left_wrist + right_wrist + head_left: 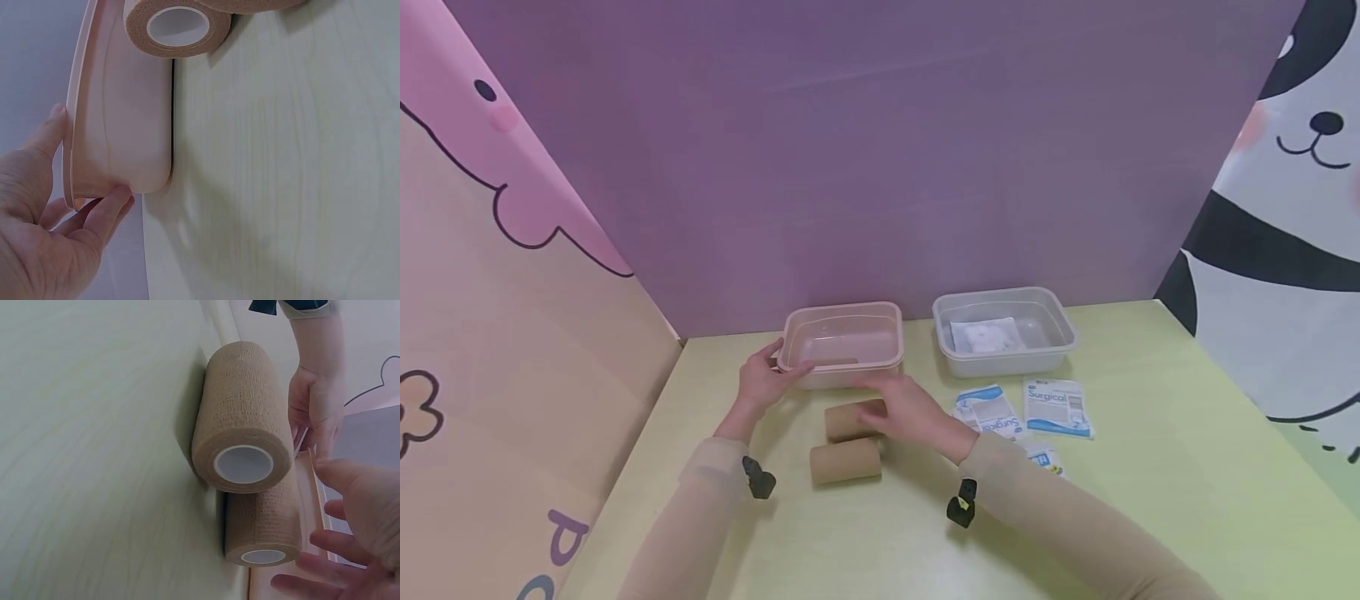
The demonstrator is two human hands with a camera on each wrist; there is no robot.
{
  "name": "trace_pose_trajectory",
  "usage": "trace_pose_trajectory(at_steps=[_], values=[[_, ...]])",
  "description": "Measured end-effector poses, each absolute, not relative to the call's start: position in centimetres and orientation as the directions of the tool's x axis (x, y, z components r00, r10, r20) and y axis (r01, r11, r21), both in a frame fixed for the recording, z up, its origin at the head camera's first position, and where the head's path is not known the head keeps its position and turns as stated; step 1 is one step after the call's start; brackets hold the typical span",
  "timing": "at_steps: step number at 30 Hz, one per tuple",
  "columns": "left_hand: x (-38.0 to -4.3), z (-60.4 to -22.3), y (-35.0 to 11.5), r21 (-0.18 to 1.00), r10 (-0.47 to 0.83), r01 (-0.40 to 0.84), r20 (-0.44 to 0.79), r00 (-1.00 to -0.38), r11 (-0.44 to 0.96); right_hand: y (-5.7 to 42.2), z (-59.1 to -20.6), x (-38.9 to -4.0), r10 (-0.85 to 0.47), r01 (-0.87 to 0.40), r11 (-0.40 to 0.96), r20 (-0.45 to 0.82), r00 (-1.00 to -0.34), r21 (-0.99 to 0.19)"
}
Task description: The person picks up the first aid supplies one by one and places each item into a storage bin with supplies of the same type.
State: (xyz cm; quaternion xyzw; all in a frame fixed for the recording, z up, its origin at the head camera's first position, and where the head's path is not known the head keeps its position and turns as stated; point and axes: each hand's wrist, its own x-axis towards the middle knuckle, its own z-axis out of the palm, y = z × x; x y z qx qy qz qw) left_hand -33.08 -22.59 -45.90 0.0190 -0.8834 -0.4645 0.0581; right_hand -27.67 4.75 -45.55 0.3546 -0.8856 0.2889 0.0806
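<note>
Pink tub [820,381] is being pinched at one corner by left hand [763,382]; tan rear roll [846,422] is being flanked by right hand [913,414], fingers loose, mid-length grasp being advised.

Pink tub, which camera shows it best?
The head view: it shows the pink tub from above, with its open top and most of its rim. The left wrist view shows one side wall up close, but the frame cuts it off. The right wrist view shows only part of it, behind two tan rolls.
</note>
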Motion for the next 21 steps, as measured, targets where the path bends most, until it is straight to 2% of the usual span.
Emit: trace_pose_trajectory(at_steps=[21], values=[[-33.5,-46.4,-22.7,0.836,-0.099,0.005,0.071,-0.993,0.549,4.6,-46.8,-28.2,-0.648,-0.662,0.613,0.205,-0.734,-0.432]])
